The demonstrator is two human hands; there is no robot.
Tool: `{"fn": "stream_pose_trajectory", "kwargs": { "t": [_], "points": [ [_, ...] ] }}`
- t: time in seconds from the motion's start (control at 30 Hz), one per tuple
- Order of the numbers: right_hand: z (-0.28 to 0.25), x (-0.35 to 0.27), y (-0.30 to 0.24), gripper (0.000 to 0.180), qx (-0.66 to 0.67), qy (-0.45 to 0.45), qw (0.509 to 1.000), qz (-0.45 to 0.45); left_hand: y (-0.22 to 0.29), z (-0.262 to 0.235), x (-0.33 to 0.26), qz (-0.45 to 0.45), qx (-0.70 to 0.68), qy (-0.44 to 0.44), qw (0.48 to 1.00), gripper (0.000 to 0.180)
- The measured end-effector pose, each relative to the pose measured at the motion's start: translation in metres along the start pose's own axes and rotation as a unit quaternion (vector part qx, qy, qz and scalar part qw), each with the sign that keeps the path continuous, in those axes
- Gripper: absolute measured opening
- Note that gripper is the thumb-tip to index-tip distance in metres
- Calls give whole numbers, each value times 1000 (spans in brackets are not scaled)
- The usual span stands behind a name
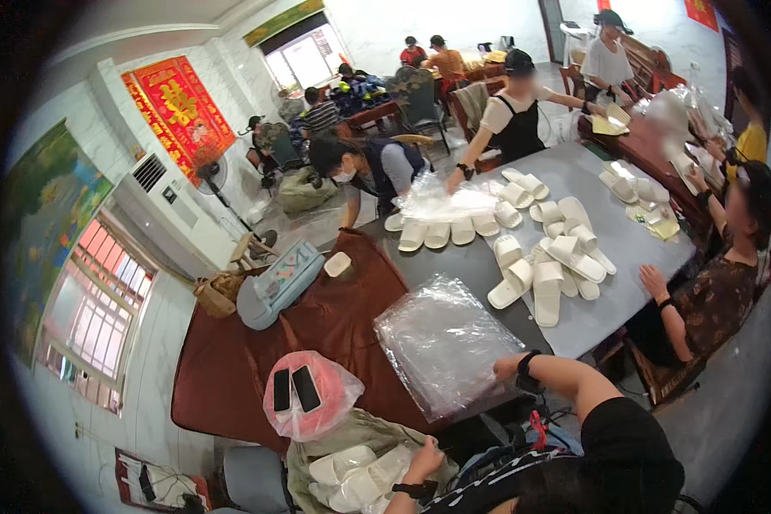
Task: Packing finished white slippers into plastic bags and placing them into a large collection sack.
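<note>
A: Any txt legible?
B: Yep, 1 big gold char. on the red banner [180, 104], back-L wall. Smaller gold marks around it, too fine to read.
A: Other signs?
B: Red sign [702, 13], upper R, approx. at the pic's edge. Gold marks, can't make 'em out.
A: And the AC unit [184, 218]?
B: Sm. dark patch [169, 195] on its front, too tiny to tell.

Around me I see pale marbled walls [488, 24], a bright barred window [103, 295], a tall white air conditioner [171, 206], a standing fan [213, 176] and a glossy floor [720, 420].
</note>
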State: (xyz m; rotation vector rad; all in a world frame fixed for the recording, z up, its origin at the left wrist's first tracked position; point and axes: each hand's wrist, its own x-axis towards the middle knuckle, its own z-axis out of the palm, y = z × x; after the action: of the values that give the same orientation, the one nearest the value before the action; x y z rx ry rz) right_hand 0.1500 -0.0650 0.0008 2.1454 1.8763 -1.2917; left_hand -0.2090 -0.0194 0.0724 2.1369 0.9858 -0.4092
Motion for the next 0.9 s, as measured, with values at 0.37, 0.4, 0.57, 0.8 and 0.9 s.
{"fn": "stream_pose_trajectory", "kwargs": {
  "t": [0.37, 0.4, 0.57, 0.8, 0.9],
  "points": [
    [-55, -89, 126, 34, 391, 156, 877, 232, 78, -42, 103, 29, 189, 133, 972, 54],
    [-52, -93, 144, 36, 418, 161, 859, 246, 87, -37, 121, 20, 193, 107, 975, 51],
    [-57, -108, 170, 36, 563, 198, 767, 235, 105, -6, 168, -62, 212, 57, 974, 55],
    [-80, -54, 202, 24, 841, 258, 462, 114, 112, 27, 197, -72, 167, -43, 982, 66],
    [-107, -23, 201, 24, 831, 404, 367, 107, 117, 24, 199, -80, 158, -63, 982, 69]
  ]
}}
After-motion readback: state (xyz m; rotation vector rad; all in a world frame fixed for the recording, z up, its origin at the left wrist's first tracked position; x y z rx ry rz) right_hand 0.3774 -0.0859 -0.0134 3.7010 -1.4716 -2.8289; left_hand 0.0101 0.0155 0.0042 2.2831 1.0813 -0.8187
